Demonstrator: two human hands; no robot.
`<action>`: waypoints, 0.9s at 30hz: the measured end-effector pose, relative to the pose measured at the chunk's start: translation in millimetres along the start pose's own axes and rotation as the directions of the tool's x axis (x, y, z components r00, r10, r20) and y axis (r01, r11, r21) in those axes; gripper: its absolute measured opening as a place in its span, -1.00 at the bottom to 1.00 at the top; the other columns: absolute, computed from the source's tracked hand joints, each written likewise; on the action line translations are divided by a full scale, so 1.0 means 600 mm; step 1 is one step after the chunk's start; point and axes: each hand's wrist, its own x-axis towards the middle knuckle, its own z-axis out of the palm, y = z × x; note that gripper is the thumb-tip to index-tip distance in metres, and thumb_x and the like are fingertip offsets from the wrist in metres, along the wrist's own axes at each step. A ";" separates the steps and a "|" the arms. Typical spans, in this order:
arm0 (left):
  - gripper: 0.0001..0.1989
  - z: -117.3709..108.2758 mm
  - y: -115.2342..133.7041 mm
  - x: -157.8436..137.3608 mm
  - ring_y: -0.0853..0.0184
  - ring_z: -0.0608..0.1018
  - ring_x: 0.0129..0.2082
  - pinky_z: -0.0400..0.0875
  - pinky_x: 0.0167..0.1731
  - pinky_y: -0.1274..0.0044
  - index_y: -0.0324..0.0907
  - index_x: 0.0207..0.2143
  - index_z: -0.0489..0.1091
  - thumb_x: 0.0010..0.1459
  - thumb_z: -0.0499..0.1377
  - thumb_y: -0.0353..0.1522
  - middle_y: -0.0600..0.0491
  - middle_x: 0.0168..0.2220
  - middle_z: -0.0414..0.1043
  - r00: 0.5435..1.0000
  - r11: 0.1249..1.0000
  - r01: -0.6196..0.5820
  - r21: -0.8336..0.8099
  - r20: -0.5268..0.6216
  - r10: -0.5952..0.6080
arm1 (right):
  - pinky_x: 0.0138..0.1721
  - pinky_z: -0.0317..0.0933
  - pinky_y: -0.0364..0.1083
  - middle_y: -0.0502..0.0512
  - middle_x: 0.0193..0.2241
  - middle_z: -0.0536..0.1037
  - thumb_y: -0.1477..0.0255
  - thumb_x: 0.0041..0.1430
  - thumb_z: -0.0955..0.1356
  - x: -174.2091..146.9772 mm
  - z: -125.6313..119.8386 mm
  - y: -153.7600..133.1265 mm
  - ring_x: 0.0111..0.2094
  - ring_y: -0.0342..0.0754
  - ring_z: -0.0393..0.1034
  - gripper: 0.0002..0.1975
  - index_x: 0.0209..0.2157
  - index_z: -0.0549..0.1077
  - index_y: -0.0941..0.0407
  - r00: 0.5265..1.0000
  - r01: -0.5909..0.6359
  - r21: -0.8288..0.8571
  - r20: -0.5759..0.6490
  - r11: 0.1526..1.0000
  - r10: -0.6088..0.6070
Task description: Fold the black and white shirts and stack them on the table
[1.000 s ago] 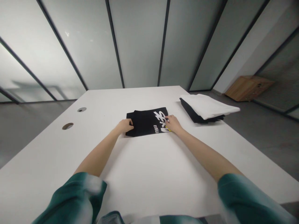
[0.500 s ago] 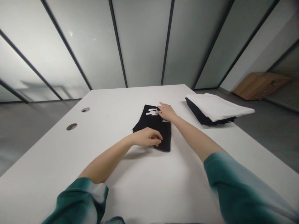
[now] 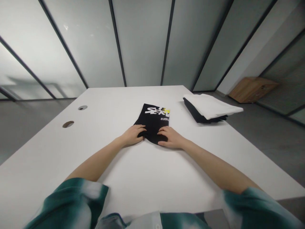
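Observation:
A folded black T-shirt (image 3: 153, 122) with white and yellow print lies in the middle of the white table. My left hand (image 3: 133, 135) is closed on its near left corner, where the cloth bunches up. On the near right corner, my right hand (image 3: 171, 137) grips the fabric, fingers over the top and thumb by the near edge. Between the two hands the near edge bows in a curve. The parts of cloth under my fingers are hidden.
On the right of the white table (image 3: 147, 178) lies a stack of folded garments, a white garment (image 3: 212, 106) over black cloth (image 3: 193, 111). Two round holes, including a cable hole (image 3: 68, 124), are at the left. A wooden cabinet (image 3: 252, 90) stands beyond, by frosted glass panels.
My right hand has come back from the print to the near right corner. My left hand has moved left to the near left corner. More of the print shows.

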 end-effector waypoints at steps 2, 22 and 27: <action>-0.64 0.005 0.000 0.003 0.17 0.44 0.21 0.29 0.23 0.33 -0.15 0.03 0.49 0.20 0.13 -0.32 -0.07 0.20 0.41 0.999 1.000 0.026 -0.001 -0.022 -0.026 | 0.08 0.23 0.21 0.32 0.05 0.49 -0.01 0.07 0.45 -0.004 0.002 0.001 0.06 0.23 0.35 -0.34 0.08 0.50 0.13 0.999 0.018 -0.022 0.037 1.000 -0.017; -0.55 -0.005 0.001 0.000 0.11 0.47 0.15 0.35 0.18 0.32 -0.18 0.05 0.44 0.12 0.24 -0.23 -0.13 0.14 0.45 0.999 0.999 0.009 0.042 -0.037 -0.007 | 0.02 0.36 0.00 0.09 -0.08 0.64 0.59 0.09 0.29 0.002 0.012 0.025 -0.06 0.04 0.53 -0.60 -0.08 0.58 0.06 0.950 -0.260 0.086 -0.157 0.962 0.271; -0.48 -0.012 -0.018 -0.005 0.10 0.43 0.20 0.31 0.23 0.29 -0.17 0.09 0.45 0.01 0.21 -0.42 -0.10 0.21 0.39 0.999 0.995 0.028 0.096 -0.044 -0.024 | -0.01 0.38 0.02 0.08 -0.10 0.65 0.58 0.11 0.26 0.002 0.010 0.030 -0.07 0.05 0.54 -0.60 -0.08 0.59 0.05 0.934 -0.272 0.189 -0.184 0.944 0.306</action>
